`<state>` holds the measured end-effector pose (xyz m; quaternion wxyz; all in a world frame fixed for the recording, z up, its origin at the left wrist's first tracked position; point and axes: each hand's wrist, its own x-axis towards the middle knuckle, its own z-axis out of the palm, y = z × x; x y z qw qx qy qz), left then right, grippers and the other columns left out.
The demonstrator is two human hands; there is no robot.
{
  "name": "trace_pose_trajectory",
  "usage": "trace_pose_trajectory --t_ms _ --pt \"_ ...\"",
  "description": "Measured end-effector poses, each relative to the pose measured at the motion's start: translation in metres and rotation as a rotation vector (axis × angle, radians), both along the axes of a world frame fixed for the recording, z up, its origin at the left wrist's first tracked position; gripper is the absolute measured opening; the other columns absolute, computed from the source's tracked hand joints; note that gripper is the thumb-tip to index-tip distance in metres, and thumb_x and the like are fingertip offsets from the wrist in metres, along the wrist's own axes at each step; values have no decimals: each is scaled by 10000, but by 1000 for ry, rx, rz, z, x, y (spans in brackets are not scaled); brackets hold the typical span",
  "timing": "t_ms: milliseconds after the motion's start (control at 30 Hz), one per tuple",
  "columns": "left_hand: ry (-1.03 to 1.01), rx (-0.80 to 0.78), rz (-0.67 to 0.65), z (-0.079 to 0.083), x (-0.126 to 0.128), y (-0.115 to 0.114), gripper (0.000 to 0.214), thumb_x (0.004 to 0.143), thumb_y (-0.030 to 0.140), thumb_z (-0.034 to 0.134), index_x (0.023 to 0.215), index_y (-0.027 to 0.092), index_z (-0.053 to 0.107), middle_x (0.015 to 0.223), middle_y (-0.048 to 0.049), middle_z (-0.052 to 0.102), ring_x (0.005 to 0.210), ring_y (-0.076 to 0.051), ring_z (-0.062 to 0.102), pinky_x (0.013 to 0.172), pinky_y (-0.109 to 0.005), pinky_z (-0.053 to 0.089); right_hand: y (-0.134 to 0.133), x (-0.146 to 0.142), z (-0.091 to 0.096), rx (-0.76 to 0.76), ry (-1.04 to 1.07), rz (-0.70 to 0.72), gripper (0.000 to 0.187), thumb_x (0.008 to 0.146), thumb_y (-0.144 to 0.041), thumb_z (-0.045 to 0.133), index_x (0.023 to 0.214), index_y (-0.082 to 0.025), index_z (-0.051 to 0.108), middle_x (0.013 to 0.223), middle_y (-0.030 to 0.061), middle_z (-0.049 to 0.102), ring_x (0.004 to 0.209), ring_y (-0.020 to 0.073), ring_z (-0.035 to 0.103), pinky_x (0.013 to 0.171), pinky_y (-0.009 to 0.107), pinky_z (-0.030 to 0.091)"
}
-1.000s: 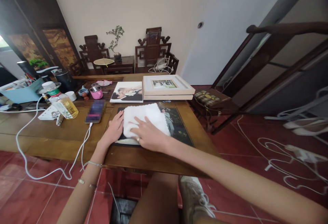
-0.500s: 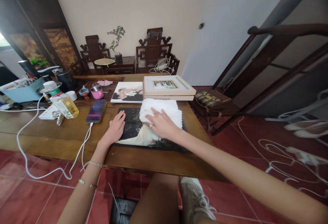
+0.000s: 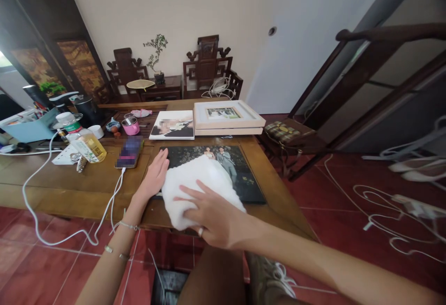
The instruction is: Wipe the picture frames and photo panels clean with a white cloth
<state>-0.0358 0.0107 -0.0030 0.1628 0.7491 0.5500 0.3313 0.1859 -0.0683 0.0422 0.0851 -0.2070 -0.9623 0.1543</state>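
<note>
A large dark photo panel (image 3: 240,175) lies flat on the wooden table (image 3: 87,184) in front of me. My right hand (image 3: 209,212) presses flat, fingers spread, on a white cloth (image 3: 195,179) that covers the panel's near left part and hangs over the table's front edge. My left hand (image 3: 155,175) rests open against the panel's left edge, fingers straight.
Behind the panel lie a photo print (image 3: 173,125) and stacked light frames (image 3: 226,118). To the left are a phone (image 3: 129,153) on a white cable (image 3: 111,202), a pink cup (image 3: 131,126) and a bottle (image 3: 85,144). A stool (image 3: 289,135) stands right of the table.
My right hand has dragged the cloth from the panel's far right corner back to its near left edge. The left hand has stayed at the panel's left edge.
</note>
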Motion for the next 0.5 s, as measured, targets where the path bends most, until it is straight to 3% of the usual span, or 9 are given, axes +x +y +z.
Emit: trace_pose_trajectory --t_ms 133,267,400,500 --pt "152 -31 -45 -4 -1 2 480 940 343 327 1355 134 447 1479 -140 367 1392 -228 300 1119 -468 263 2 38 -14 37 67 -196 359 725 -85 488 1020 -199 656 1318 104 562 1358 261 321 1118 561 161" --pt "220 -36 -55 -4 -1 0 440 938 306 331 1320 154 486 1476 -138 373 1398 -228 284 1100 -498 276 30 60 -23 141 71 -421 246 833 -142 430 943 -167 649 1295 166 565 1321 276 382 1095 529 232" --pt "209 -15 -49 -6 -1 1 434 939 290 326 1329 176 476 1474 -128 379 1392 -226 300 1094 -517 280 76 34 -15 27 145 -585 286 915 -244 378 1020 -193 639 1194 101 641 1187 289 516 1042 489 303" --pt "181 24 -63 -10 -4 4 437 937 284 320 1327 171 482 1456 -127 409 1381 -226 324 1098 -511 290 114 -8 -3 -97 231 -554 333 941 -327 374 1093 -182 632 1227 90 629 1126 291 553 986 425 366"
